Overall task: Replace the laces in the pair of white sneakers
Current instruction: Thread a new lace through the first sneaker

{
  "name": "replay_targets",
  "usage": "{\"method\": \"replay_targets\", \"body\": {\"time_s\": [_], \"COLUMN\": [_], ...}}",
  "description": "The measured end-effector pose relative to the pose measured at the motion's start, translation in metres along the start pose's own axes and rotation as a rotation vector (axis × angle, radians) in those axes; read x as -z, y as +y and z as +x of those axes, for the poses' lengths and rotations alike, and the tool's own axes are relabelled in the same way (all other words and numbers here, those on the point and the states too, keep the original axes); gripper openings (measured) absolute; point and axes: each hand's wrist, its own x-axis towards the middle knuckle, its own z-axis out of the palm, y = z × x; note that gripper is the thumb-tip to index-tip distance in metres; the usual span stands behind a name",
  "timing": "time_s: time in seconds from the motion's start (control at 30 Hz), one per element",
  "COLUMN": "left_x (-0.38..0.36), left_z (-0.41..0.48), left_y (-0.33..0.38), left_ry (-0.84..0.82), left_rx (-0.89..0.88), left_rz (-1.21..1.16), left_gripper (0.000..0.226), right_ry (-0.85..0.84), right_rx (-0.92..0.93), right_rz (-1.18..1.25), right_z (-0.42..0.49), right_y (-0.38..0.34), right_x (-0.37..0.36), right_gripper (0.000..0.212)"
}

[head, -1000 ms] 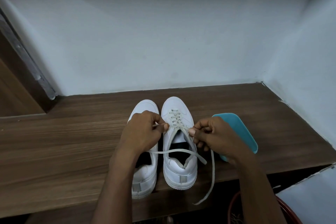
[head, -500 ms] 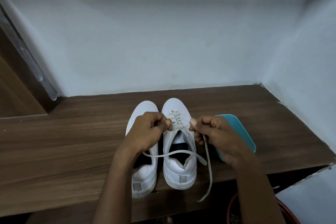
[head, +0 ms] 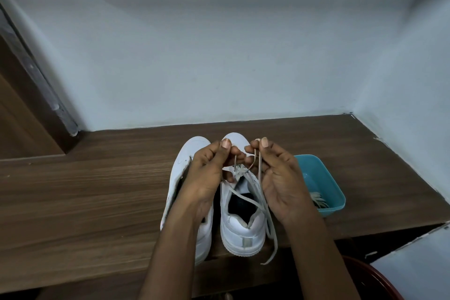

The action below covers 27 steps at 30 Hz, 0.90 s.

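Your pair of white sneakers stands side by side, heels at the front edge of the worktop point(head: 97, 202), toes toward the back. The left sneaker point(head: 181, 178) is partly covered by your forearm. The right sneaker point(head: 243, 231) carries a pale lace point(head: 259, 168), pinched above its tongue by your left hand point(head: 209, 173) and right hand point(head: 280, 178), loose ends trailing past the heel.

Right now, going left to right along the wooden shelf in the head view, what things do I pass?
left sneaker → right sneaker → teal tub
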Motion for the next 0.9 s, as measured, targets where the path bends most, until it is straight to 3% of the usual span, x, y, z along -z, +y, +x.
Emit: {"method": "replay_targets", "body": {"time_s": [0.47,0.63,0.73,0.9], "left_x": [0.002,0.004,0.004,0.005], "left_z": [0.003,0.002,0.004,0.005], "left_y": [-0.012,-0.011,-0.012,-0.014], "left_ry": [-0.050,-0.018,-0.019,-0.019], "left_rx": [0.057,0.066,0.036,0.057], "left_rz": [-0.015,-0.102,-0.034,-0.046], "left_gripper": [0.019,0.012,0.009,0.026], "right_ry": [0.014,0.069,0.089,0.090], "right_rx": [0.044,0.033,0.008,0.021], "right_rz": [-0.233,-0.196,-0.220,-0.276], "right_z": [0.008,0.006,0.004,0.005], "right_y": [0.019,0.017,0.017,0.018], "right_x": [0.015,0.016,0.015,0.017], "right_gripper": [0.021,0.011,0.011,0.006]}}
